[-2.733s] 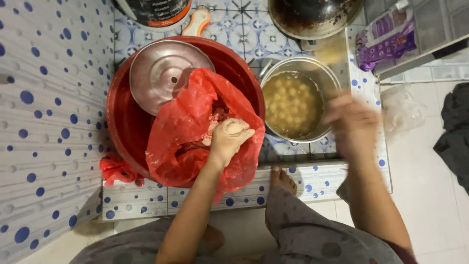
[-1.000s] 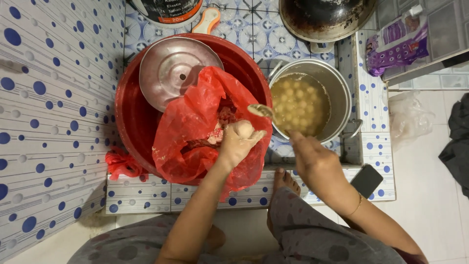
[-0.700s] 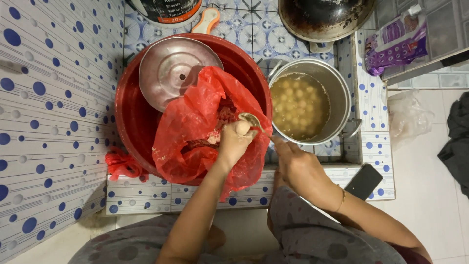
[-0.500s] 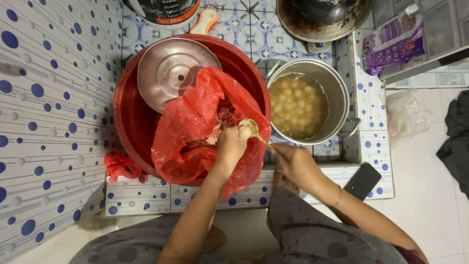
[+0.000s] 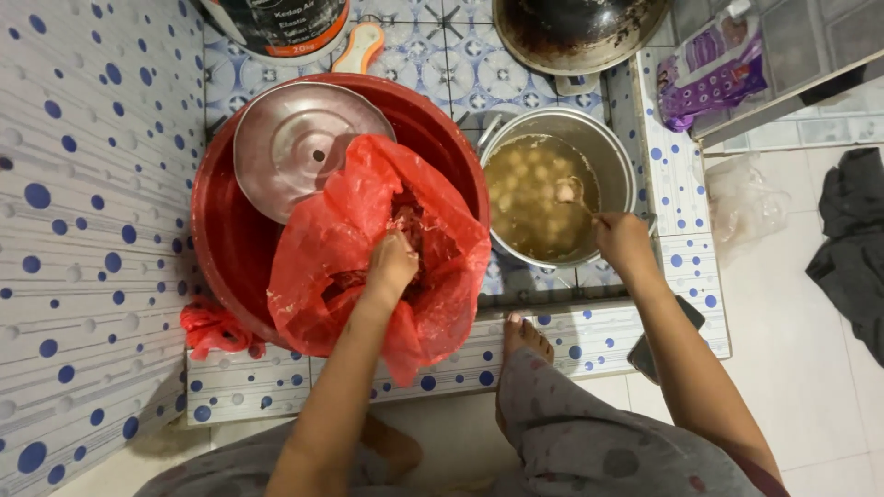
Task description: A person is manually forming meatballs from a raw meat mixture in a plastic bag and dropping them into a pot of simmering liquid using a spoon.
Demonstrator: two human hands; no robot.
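We see the left hand [image 5: 391,267] at frame centre, plunged into a crumpled red plastic bag [image 5: 368,248] lying in a round red plastic basin [image 5: 226,239]; its grip we cannot tell. The right hand [image 5: 624,247], centre right, grasps a metal spoon [image 5: 573,195] over a steel pot of pale broth with balls [image 5: 552,189].
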